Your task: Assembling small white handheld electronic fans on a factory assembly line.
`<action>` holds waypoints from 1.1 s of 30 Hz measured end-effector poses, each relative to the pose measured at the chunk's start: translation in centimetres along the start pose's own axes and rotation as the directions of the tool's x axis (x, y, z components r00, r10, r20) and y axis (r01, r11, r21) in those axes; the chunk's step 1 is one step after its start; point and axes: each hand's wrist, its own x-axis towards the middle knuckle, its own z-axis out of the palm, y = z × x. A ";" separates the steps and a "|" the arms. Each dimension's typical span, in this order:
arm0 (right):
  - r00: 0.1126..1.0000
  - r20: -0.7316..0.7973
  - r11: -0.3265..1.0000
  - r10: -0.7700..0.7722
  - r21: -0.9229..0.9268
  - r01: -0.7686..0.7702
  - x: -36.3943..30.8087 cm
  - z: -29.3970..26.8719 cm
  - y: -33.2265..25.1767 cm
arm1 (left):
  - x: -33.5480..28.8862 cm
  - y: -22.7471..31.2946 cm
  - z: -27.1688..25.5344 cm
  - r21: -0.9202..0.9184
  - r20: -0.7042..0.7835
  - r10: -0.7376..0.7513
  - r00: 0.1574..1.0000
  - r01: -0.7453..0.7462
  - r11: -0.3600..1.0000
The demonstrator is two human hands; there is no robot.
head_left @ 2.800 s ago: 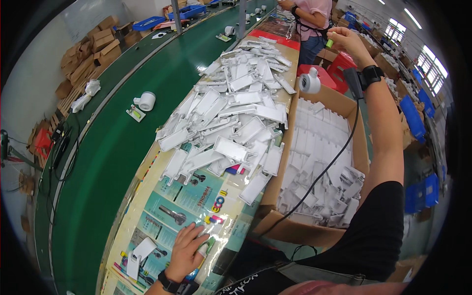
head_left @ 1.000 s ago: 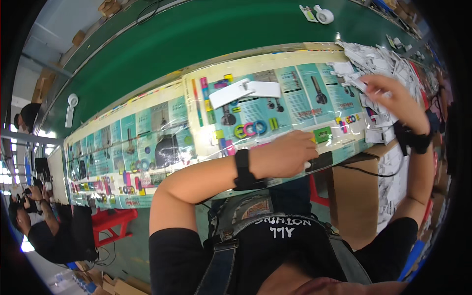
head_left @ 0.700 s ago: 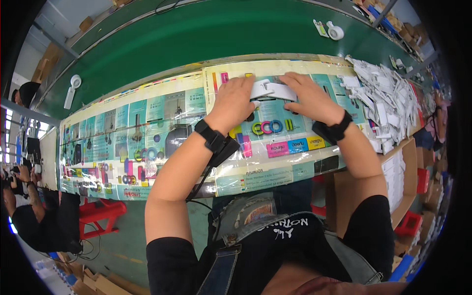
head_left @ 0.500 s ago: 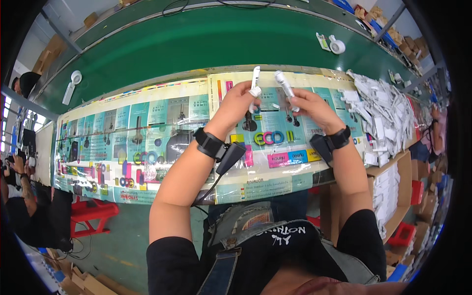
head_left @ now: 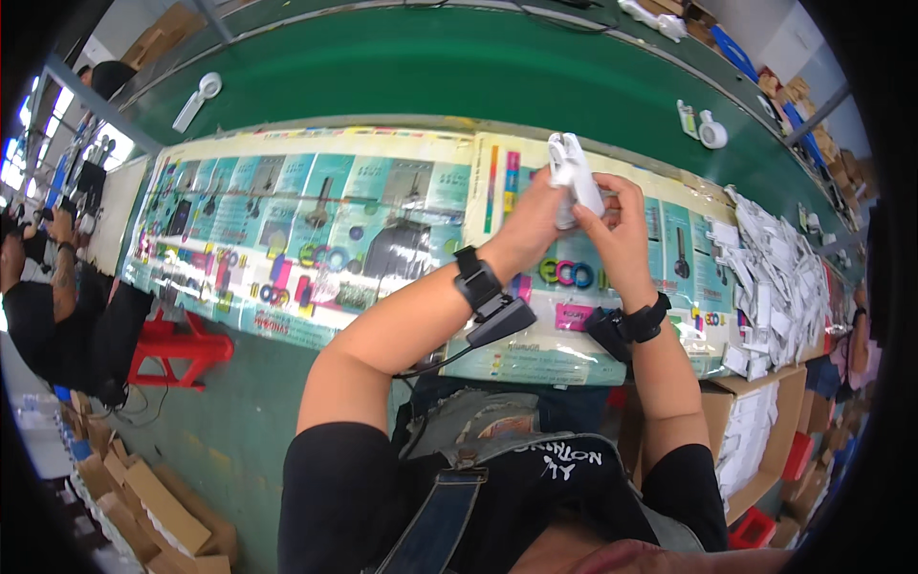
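My left hand and my right hand are close together above the printed sheet on the bench. Each is closed on a long white plastic piece. The left one's piece stands upright beside the right one's piece, and the two appear to touch. My fingertips partly hide where they meet, so I cannot tell whether they are joined. A dark band with a small black box is strapped round each wrist.
A large heap of white plastic parts lies on the bench's right, with a cardboard box of white parts below it. White ring-ended pieces rest on the green belt. A red stool and another person are at left.
My hands have come together from apart, bringing the two white pieces side by side. The whole view has shifted, so the bench sits differently in the picture.
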 end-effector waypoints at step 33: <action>0.972 0.134 0.873 0.194 0.428 -0.234 -0.3 -1.3 8.6 | -36.1 0.3 -16.3 0.206 -0.562 0.381 0.734 -0.322 0.924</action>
